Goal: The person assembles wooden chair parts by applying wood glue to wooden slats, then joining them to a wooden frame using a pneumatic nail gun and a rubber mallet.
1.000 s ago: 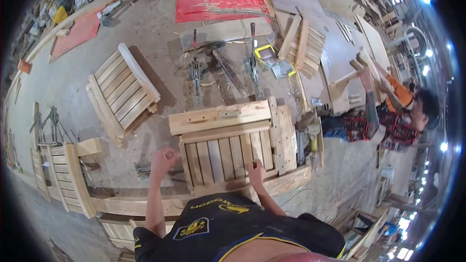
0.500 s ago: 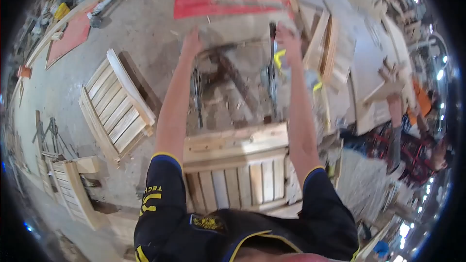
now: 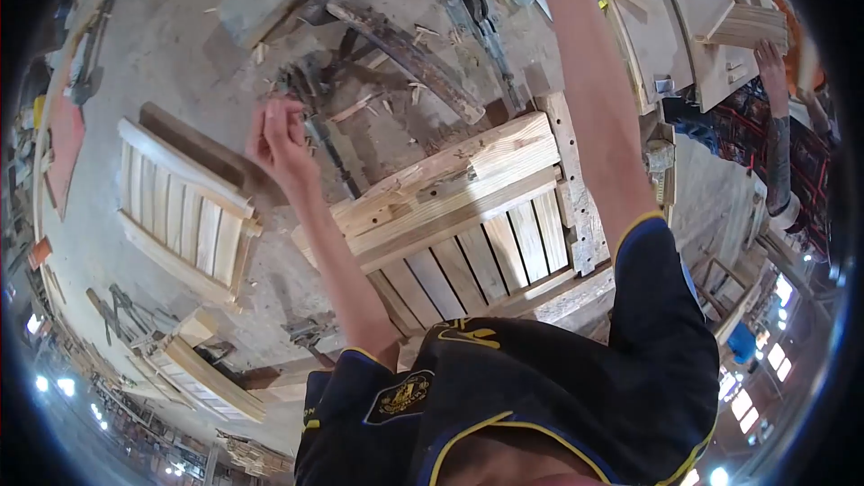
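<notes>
Two slatted wooden panels lie on your grey, chip-strewn table [image 3: 198, 63], one panel [image 3: 468, 243] under your chest, the other panel [image 3: 180, 207] leftward, your left hand [image 3: 281, 139] with fingers [image 3: 270, 117] bunched together beside a bar clamp [image 3: 331, 151], right hand beyond view, a co-worker's arm [image 3: 776, 135] farthest.

Black short-sleeved shirt, yellow piping, blue trim, chest badge

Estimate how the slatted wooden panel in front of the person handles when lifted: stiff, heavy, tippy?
Probably stiff: the slatted panel has a thick rail tying its slats together. Likely heavy for one hand, given that chunky timber. Lying flat on the work surface, it looks unlikely to roll or tip, and the rough wood should grip well.
</notes>
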`<state>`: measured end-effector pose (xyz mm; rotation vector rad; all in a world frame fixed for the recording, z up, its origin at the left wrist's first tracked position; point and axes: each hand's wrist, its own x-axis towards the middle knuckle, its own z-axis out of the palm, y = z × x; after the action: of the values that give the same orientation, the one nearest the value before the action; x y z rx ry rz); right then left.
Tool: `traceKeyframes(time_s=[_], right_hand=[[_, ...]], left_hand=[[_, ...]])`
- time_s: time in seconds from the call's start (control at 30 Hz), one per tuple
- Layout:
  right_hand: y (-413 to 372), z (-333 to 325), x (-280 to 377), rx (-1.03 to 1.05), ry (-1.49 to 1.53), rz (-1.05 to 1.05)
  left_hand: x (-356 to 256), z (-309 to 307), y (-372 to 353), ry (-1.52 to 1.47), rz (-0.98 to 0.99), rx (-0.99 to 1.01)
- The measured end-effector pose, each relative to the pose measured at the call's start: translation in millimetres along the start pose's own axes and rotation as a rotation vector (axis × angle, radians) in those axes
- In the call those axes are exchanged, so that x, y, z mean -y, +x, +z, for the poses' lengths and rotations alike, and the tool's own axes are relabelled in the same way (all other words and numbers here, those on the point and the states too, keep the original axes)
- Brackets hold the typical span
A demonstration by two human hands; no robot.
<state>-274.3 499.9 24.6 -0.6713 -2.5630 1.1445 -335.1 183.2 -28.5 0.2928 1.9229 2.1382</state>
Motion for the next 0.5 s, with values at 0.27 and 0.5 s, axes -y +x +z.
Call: traceKeyframes(time_s=[0.27, 0.5], right_hand=[[-129, 36, -26, -0.098, 0.132, -0.065], [-175, 53, -65, -0.190, 0.185, -0.346]], left_hand=[[49, -15, -37, 0.272, 0.306, 0.031], [23, -23, -49, 0.472, 0.186, 0.132]])
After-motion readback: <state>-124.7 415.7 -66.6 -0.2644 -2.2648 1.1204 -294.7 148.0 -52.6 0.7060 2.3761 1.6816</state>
